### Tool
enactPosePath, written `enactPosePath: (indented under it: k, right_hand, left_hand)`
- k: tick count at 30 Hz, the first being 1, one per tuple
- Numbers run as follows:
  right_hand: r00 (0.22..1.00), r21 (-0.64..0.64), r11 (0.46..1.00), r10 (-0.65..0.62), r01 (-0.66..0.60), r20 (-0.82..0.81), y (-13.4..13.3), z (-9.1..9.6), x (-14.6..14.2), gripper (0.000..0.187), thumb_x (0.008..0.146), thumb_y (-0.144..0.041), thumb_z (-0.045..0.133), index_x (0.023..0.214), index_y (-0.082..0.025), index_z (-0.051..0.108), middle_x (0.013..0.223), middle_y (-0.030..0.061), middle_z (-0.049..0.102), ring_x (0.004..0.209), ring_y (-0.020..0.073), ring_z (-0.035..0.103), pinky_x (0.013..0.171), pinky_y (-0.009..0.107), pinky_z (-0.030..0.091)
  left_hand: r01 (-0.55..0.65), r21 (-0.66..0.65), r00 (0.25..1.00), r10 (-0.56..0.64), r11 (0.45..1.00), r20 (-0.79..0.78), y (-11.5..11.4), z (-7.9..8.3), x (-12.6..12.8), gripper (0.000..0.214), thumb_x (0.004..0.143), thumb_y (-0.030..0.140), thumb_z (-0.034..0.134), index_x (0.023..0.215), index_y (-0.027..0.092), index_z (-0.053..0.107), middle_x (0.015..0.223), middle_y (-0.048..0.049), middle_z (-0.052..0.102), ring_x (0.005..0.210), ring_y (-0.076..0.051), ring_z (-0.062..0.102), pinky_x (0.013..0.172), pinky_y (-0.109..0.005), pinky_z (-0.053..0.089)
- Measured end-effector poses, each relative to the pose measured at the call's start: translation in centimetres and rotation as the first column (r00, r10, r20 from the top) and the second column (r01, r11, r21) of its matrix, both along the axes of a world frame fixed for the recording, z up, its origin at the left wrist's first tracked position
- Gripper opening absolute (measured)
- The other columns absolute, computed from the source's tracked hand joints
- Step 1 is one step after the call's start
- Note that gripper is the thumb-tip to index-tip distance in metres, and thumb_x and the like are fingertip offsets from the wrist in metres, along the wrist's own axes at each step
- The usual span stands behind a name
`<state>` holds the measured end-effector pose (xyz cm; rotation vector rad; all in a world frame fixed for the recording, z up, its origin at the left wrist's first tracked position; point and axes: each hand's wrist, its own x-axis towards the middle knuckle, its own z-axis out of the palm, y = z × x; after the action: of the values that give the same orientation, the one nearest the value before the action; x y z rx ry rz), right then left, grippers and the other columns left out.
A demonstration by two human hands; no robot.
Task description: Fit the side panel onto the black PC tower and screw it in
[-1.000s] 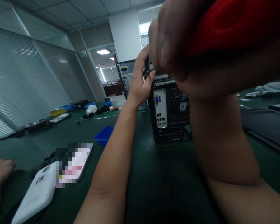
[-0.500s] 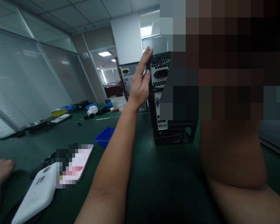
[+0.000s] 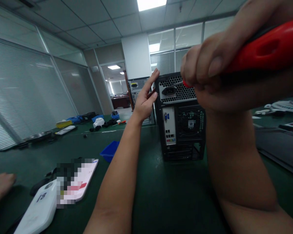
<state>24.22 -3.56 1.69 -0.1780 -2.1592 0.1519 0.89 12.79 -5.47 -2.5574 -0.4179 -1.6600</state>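
Your right hand (image 3: 210,71) is up close to the camera, fingers curled tight around the red handle of a screwdriver (image 3: 263,48), and its thin metal shaft runs toward the top of the computer case (image 3: 183,130), ending by the vented panel with the power socket. The exact spot where the tip lands is too small to tell. The case stands upright on the green table (image 3: 161,195), about mid-table, its back panel facing you.

Your left hand (image 3: 145,100) is at the upper left edge of the case, fingers spread and loose, gripping nothing; the fingertips rest against the case's corner while the palm stays off it.

A blue tray (image 3: 108,151) sits on the table to the left of the case, well apart from it. Nearer your edge on the left lies a white device (image 3: 37,211) with a number written on it, and a flat white item (image 3: 84,178) just beside it. Another person's hand (image 3: 0,185) rests at the table's left edge. A second computer case (image 3: 136,87) stands behind your left hand.
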Motion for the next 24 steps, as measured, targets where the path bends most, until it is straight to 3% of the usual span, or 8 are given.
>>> enactPosePath:
  k: [2, 4, 10, 13, 19, 24]
  right_hand:
    - [0.974, 0.238, 0.966, -0.143, 0.098, 0.178, 0.0, 0.4, 0.4, 0.029, 0.056, -0.012, 0.052, 0.077, 0.007, 0.053, 0.081, -0.0038, 0.056, 0.08, -0.0135, 0.049, 0.085, 0.01, 0.043]
    - [0.958, 0.405, 0.909, -0.197, 0.1, 0.207, 0.1, 0.4, 0.7, 0.031, 0.055, -0.007, 0.051, 0.083, 0.005, 0.053, 0.083, -0.006, 0.056, 0.082, -0.0145, 0.05, 0.085, 0.008, 0.043]
    - [0.969, 0.488, 0.871, -0.165, 0.056, 0.183, 0.4, -0.1, 1.1, 0.051, 0.057, -0.007, 0.051, 0.106, 0.007, 0.042, 0.094, -0.0061, 0.055, 0.095, -0.0129, 0.052, 0.087, 0.009, 0.044]
    - [0.969, 0.503, 0.863, -0.157, 0.042, 0.19, 0.2, -0.2, 0.7, 0.048, 0.061, -0.011, 0.049, 0.104, 0.009, 0.039, 0.088, -0.0087, 0.051, 0.093, -0.015, 0.05, 0.086, 0.006, 0.041]
    - [0.979, 0.473, 0.881, -0.117, 0.024, 0.169, 0.4, -0.4, 0.4, 0.042, 0.057, -0.004, 0.052, 0.097, 0.004, 0.042, 0.085, -0.0106, 0.051, 0.087, -0.0187, 0.049, 0.081, -0.004, 0.038]
    - [0.976, 0.428, 0.903, -0.078, -0.018, 0.205, 1.0, -0.1, 0.8, 0.039, 0.06, -0.009, 0.056, 0.097, 0.0, 0.048, 0.09, -0.0066, 0.056, 0.084, -0.0136, 0.052, 0.078, 0.003, 0.041]
  left_hand:
    - [-0.011, -0.002, 1.0, 0.011, 1.0, -0.016, -0.1, 0.0, -0.1, 0.075, 0.081, 0.074, 0.039, 0.147, 0.041, 0.027, 0.161, 0.0067, 0.026, 0.159, -0.016, 0.024, 0.136, -0.04, 0.034]
    - [-0.025, -0.007, 0.999, 0.025, 1.0, -0.023, -0.3, 0.0, -0.2, 0.081, 0.078, 0.077, 0.04, 0.148, 0.039, 0.026, 0.162, 0.0046, 0.025, 0.158, -0.017, 0.025, 0.128, -0.039, 0.046]
    - [-0.088, 0.009, 0.996, 0.088, 0.996, -0.017, -1.6, -0.1, -0.3, 0.084, 0.076, 0.077, 0.046, 0.148, 0.037, 0.028, 0.162, 0.0001, 0.026, 0.155, -0.018, 0.033, 0.114, -0.035, 0.058]
    - [-0.142, 0.044, 0.99, 0.141, 0.989, 0.016, -2.2, -0.2, 0.0, 0.073, 0.077, 0.068, 0.055, 0.141, 0.034, 0.042, 0.161, -0.0013, 0.029, 0.151, -0.018, 0.04, 0.111, -0.035, 0.06]
    - [-0.244, 0.122, 0.966, 0.229, 0.962, 0.122, -2.6, 0.3, 0.7, 0.04, 0.076, 0.053, 0.067, 0.103, 0.024, 0.071, 0.154, 0.0008, 0.041, 0.146, -0.015, 0.047, 0.132, -0.045, 0.043]
    - [-0.285, 0.139, 0.953, 0.265, 0.949, 0.144, -3.0, 0.6, 0.9, 0.033, 0.078, 0.051, 0.065, 0.094, 0.024, 0.074, 0.149, 0.0025, 0.049, 0.14, -0.013, 0.052, 0.128, -0.043, 0.048]
